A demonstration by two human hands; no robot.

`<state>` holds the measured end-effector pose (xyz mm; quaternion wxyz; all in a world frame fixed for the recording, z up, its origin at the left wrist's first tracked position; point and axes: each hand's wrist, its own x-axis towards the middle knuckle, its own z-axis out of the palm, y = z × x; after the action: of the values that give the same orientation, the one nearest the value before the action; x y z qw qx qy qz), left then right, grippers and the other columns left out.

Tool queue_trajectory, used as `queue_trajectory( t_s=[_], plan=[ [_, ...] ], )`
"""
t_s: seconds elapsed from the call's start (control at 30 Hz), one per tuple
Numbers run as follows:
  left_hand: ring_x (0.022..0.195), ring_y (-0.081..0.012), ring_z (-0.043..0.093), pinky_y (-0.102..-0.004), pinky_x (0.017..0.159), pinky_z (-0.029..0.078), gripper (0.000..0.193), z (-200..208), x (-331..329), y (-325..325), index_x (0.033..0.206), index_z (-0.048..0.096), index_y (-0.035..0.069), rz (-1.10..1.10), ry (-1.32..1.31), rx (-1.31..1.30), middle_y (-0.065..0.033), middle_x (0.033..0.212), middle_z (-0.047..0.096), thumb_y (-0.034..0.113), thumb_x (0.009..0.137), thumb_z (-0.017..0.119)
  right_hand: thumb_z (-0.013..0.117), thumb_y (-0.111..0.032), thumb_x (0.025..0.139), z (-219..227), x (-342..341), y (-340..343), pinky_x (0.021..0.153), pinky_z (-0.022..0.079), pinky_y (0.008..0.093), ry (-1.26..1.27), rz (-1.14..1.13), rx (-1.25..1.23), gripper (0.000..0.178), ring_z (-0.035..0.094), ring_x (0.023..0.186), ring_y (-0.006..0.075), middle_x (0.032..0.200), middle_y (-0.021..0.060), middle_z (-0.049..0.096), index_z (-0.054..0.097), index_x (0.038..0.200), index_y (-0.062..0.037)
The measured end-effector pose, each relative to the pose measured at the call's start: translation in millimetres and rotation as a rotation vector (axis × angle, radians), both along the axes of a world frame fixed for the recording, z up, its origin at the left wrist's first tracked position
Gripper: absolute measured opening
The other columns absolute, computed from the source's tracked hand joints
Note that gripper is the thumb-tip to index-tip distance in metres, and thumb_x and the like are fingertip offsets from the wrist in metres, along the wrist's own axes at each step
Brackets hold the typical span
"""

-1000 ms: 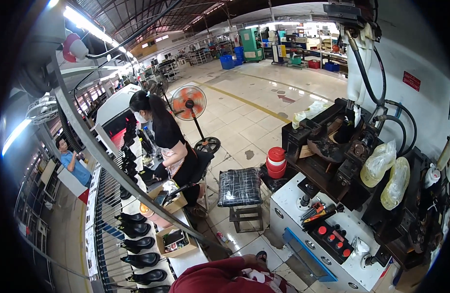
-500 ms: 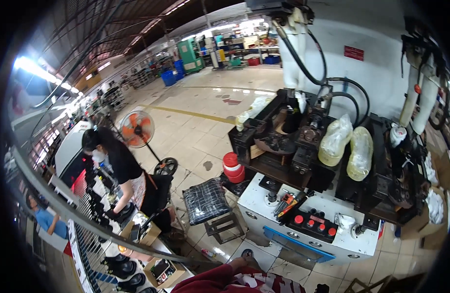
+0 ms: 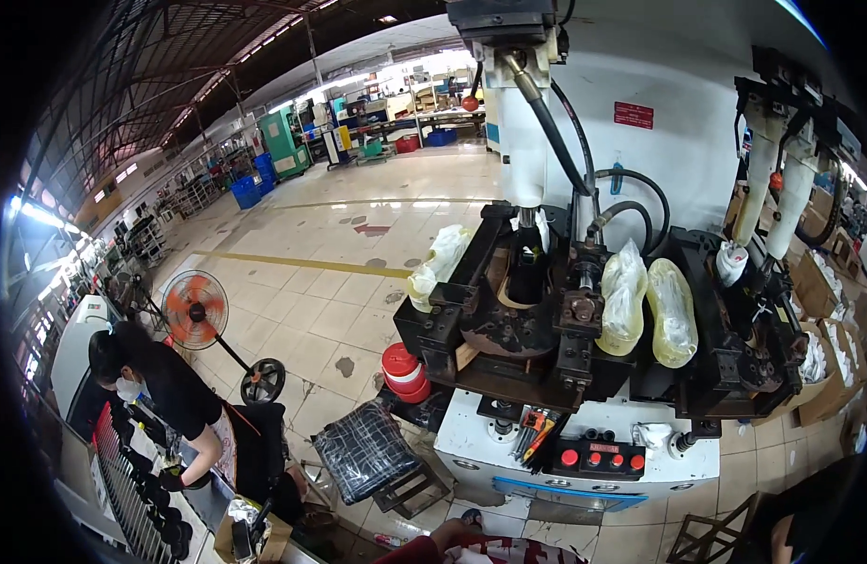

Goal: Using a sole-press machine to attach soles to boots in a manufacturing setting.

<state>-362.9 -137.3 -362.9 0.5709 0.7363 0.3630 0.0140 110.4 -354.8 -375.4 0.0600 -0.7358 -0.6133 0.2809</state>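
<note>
White-and-black metal press machine (image 3: 579, 310) directly ahead of the wearer; clamps dark and scuffed, cabinet white. Brown cardboard cartons (image 3: 835, 402), right, hold crumpled white material. Open brown cardboard box (image 3: 277, 543), lower left, holds black and clear-wrapped items. Red round plastic bucket (image 3: 407, 383), white-banded, beside machine; contents hidden. Wearer's left hand and right hand outside view; grip cannot be told. Two yellow-and-white plastic-wrapped pads (image 3: 673, 315) lie between clamps.

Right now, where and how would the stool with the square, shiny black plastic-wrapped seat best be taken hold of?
Probably with both hands at opposite edges of the stool's seat, from the person's near side: the seat is flat with straight, exposed edges, while the white metal machine cabinet stands to its right.
</note>
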Motion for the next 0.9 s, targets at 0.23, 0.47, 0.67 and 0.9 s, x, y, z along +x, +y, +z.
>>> queue_trajectory(
  t_s=[0.23,0.47,0.67,0.9],
  plan=[
    [0.098,-0.0252,0.069,-0.0375,0.085,0.054,0.045,7.1,-15.6,89.7,0.130,0.065,0.007,-0.086,0.496,-0.118,-0.0123,0.116,0.072,0.040,0.100,0.061,0.051,-0.016,0.095,-35.9,-48.5,49.3,0.071,0.056,0.0520,-0.123,0.270,0.074,0.027,0.070,0.086,0.0369,0.101,0.0153,0.074,0.068,0.114,-0.0094],
    [0.094,-0.0184,0.065,-0.0327,0.081,0.051,0.039,89.6,23.1,174.9,0.126,0.062,0.006,0.137,0.085,-0.484,-0.0053,0.109,0.068,0.036,0.103,0.058,0.053,-0.024,0.095,35.3,-92.1,174.4,0.072,0.056,0.0520,0.283,0.210,0.546,0.036,0.070,0.083,0.0398,0.101,0.0178,0.073,0.064,0.123,-0.0049],
    [0.097,-0.0356,0.069,-0.0420,0.083,0.054,0.030,448.0,84.2,260.3,0.115,0.066,0.012,-0.218,-0.280,0.530,-0.0153,0.102,0.070,0.037,0.102,0.057,0.065,-0.008,0.097,427.5,-199.3,347.5,0.092,0.052,0.0320,0.625,-0.118,0.814,0.037,0.065,0.109,0.0164,0.122,0.0093,0.066,0.059,0.134,-0.0040],
    [0.148,-0.0466,0.027,-0.0686,0.116,0.021,0.054,396.0,151.7,383.0,0.143,0.057,0.016,-0.098,0.523,0.916,-0.0224,0.161,0.032,0.040,0.096,0.050,0.075,-0.028,0.090,402.5,-210.2,565.8,0.107,0.045,0.0387,0.418,-0.382,0.939,0.083,0.051,0.133,0.0295,0.145,0.0218,0.049,0.030,0.154,-0.0028]
  ],
)
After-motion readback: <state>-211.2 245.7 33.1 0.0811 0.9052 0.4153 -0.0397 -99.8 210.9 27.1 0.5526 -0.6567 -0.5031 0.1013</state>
